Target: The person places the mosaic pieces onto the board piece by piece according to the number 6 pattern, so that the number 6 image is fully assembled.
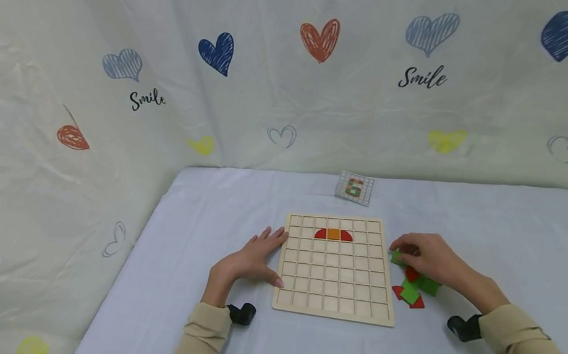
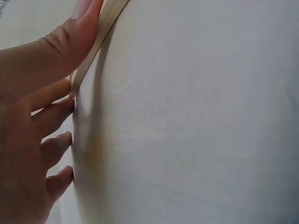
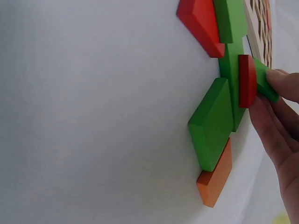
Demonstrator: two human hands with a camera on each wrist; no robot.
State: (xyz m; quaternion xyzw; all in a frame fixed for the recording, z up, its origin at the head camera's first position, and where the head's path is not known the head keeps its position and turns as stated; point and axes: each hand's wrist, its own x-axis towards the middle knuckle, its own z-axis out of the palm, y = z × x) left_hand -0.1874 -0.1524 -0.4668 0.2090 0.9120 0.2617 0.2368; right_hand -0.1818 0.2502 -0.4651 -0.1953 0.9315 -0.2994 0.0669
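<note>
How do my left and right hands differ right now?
Your left hand is spread, while your right hand has its fingers bent in a pinch. The left touches the board at its left edge; the right is off the board, beyond its right edge. The left holds no block, whereas the right grips a green block. Both come out of tan sleeves.

Grid board (image 1: pixel 333 285) lay on table (image 1: pixel 521 242), card (image 1: pixel 355 188) behind it near table's far edge. Three tiles (image 1: pixel 333 234) sat in row near board's far edge. Left hand (image 1: pixel 252 258) touched board's left edge. Loose pieces (image 1: pixel 410 291) lay just beyond board's right edge, right hand (image 1: pixel 430 256) at their far end.
</note>
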